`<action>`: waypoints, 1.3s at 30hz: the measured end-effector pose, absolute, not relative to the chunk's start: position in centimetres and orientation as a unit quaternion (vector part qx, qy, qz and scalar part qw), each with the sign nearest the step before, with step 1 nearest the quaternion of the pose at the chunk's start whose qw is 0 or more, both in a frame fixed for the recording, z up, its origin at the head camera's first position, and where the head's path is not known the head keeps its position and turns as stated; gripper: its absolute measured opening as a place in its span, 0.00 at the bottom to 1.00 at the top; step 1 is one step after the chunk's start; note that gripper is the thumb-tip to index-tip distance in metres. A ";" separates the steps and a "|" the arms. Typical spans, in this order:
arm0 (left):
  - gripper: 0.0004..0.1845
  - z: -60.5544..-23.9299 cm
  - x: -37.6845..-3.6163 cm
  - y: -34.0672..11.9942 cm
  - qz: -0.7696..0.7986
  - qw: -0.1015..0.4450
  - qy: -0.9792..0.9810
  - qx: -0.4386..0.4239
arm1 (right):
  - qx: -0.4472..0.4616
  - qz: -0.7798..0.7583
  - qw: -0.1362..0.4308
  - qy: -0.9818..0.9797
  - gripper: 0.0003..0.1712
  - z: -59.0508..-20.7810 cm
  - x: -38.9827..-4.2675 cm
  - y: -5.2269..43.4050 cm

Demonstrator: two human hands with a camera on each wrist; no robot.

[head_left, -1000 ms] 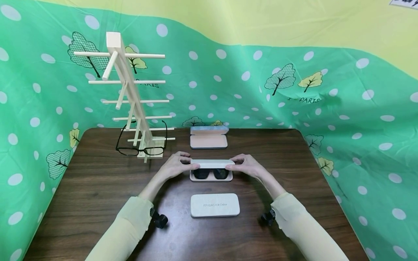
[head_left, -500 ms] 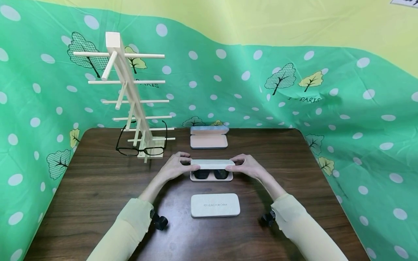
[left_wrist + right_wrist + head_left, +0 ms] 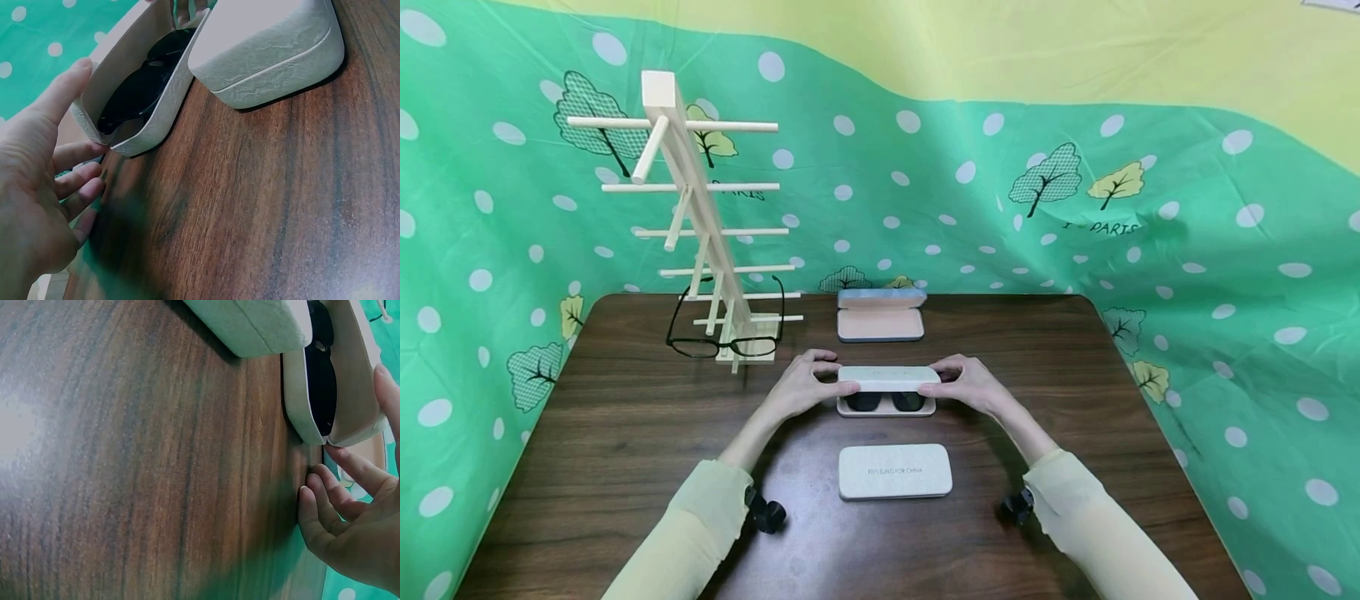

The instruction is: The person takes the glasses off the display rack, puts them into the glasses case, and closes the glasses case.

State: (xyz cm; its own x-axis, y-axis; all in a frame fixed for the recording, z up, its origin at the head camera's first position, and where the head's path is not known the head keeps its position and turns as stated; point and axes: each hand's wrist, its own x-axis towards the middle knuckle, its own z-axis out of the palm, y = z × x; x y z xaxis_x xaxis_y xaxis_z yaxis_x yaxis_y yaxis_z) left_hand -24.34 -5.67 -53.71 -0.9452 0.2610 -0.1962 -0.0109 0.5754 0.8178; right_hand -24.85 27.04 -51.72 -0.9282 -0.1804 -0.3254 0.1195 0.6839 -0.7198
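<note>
In the middle of the table a pale glasses case stands with its lid partly lowered. Dark sunglasses lie inside it, their upper part covered by the lid in the head view. My left hand holds the lid's left end, thumb on the front edge and index finger by the hinge corner. At the other end my right hand pinches the lid in the same way, its other fingers near the tabletop. A closed pale case with printed lettering lies in front of the partly open one.
Behind, a blue-edged case stands open with a pink lining. At the back left rises a wooden peg rack, with black-framed glasses hanging low on it. A patterned green curtain hangs behind the brown table.
The lid of the held case has tipped slightly forward and down, covering a bit more of the sunglasses. Both hands keep their hold at its ends.
</note>
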 end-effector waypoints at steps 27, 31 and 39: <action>0.42 -54.3 -24.0 -5.7 0.450 0.136 0.878 0.086 | -0.042 -0.396 0.159 0.903 0.36 -52.0 -24.4 27.0; 0.40 -54.4 -24.0 -5.7 0.448 0.134 0.879 0.090 | -0.043 -0.400 0.156 0.902 0.35 -52.1 -24.3 27.0; 0.39 -54.6 -24.0 -5.7 0.443 0.125 0.882 0.098 | -0.047 -0.396 0.148 0.905 0.35 -52.3 -24.2 27.0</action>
